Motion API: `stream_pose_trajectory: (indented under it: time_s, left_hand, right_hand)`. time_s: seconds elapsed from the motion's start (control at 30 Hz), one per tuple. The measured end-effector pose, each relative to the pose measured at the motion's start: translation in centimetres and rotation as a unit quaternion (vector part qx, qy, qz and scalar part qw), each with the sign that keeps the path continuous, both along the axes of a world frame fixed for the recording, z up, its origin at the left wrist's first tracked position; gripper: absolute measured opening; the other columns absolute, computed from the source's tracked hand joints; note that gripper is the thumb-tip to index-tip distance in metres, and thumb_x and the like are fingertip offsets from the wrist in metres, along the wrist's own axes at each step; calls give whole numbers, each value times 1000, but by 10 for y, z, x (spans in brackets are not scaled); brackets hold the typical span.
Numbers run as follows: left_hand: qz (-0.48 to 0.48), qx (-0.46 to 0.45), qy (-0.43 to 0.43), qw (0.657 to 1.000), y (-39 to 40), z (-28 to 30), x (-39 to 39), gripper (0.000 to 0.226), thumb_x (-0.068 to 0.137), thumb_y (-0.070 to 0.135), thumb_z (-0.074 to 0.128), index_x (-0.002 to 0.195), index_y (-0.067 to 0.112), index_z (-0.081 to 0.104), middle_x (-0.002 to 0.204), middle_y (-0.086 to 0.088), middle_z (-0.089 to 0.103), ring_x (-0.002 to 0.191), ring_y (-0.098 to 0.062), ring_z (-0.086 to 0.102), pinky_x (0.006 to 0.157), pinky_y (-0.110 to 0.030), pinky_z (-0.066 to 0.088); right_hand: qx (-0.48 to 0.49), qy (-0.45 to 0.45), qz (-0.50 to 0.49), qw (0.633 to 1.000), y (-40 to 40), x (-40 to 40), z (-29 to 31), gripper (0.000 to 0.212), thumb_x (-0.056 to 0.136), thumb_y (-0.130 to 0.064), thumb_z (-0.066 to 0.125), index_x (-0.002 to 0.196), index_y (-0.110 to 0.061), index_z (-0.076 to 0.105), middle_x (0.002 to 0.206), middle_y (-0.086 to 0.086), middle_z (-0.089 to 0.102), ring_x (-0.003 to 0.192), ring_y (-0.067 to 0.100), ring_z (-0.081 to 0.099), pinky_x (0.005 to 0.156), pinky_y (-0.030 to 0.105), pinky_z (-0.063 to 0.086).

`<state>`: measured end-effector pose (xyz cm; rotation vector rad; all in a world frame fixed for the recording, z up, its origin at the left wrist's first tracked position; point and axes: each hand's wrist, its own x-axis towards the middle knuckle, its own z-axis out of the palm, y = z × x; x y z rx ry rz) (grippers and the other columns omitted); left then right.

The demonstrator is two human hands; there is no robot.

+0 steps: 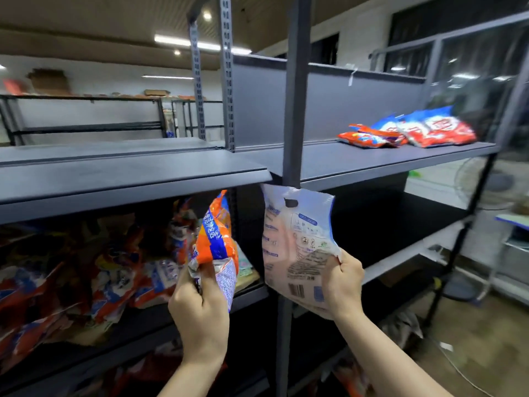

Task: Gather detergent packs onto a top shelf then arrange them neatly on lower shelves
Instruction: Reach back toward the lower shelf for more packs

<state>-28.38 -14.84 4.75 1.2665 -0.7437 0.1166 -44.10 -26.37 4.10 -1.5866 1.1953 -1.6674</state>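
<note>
While left hand (200,308) grips orange pack (216,239), right hand (342,285) pinches seemingly white pack (297,242).

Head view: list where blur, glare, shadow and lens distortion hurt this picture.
Head view: motion blur smears the packs on the top shelf and the jumbled packs left; deep shadow under the top shelf; glare from ceiling lights and reflections in the glass at right; wide-angle bending of the shelf edges; the orange pack and white pack read sharpest.
</note>
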Motion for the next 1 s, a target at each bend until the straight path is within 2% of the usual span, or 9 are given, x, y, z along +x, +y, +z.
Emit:
stream_pose_trajectory:
  time_s: [0.1,0.2,0.37,0.43,0.5,0.6,0.77,0.9,1.0]
  left_hand:
    - [-33,-15,20,999,-6,5,-29,37,92,55,43,86,25,64,81,6,66,81,-22,62,75,-35,46]
    - [-103,-32,42,993,-15,11,-57,30,93,51,47,85,28,64,80,7,68,84,-19,64,80,-41,50]
    - [-175,-62,23,982,-43,32,-103,33,86,55,45,79,28,62,72,14,66,64,1,59,57,-10,42]
    - [-194,-70,23,978,-63,42,-120,35,85,56,45,82,26,63,75,12,67,68,-2,62,61,-15,47]
    - [-203,-81,21,976,-89,52,-136,33,87,53,46,83,25,64,77,9,68,72,-8,64,67,-30,52]
    - [-201,-109,10,973,-134,71,-164,30,91,47,47,81,24,63,74,5,67,74,-18,64,70,-41,52]
    - [-142,-132,-23,981,-222,109,-211,34,94,44,43,78,21,61,67,12,60,59,4,51,61,-22,39]
    - [-84,-131,-51,987,-287,135,-246,46,95,43,41,80,5,62,67,-3,57,58,-14,37,58,-26,29]
    - [-64,-139,-50,987,-329,152,-269,41,97,38,43,78,6,59,66,-2,54,60,-11,33,58,-23,26]
  right_hand:
    - [-17,-24,-53,998,2,-33,5,33,78,-19,35,49,-28,49,48,-14,56,51,-5,52,41,10,35]
    - [-26,-40,-115,992,-5,-67,11,27,72,-19,35,45,-20,37,40,-10,40,43,-1,42,39,15,28]
    - [-70,-53,-177,980,-28,-118,28,30,69,-11,34,50,-33,31,39,-18,46,42,-7,42,40,8,28]
    - [-81,-70,-182,977,-45,-140,35,30,68,-10,34,52,-35,32,39,-23,46,43,-10,43,41,7,30]
    - [-85,-84,-192,974,-67,-162,43,28,67,-10,34,51,-33,37,39,-21,47,44,-12,45,41,5,31]
    - [-92,-98,-191,972,-107,-198,54,27,68,-12,35,48,-27,44,42,-22,51,46,-12,48,41,6,32]
    - [-103,-89,-183,974,-180,-267,81,36,69,-14,34,44,-35,50,42,-27,47,43,-8,43,40,9,29]
    - [-118,-94,-188,971,-236,-320,102,37,73,-11,35,46,-34,45,42,-24,46,44,-4,41,44,11,30]
    - [-132,-91,-186,969,-273,-356,116,38,75,-6,35,50,-31,46,44,-23,49,44,-5,43,42,8,29]
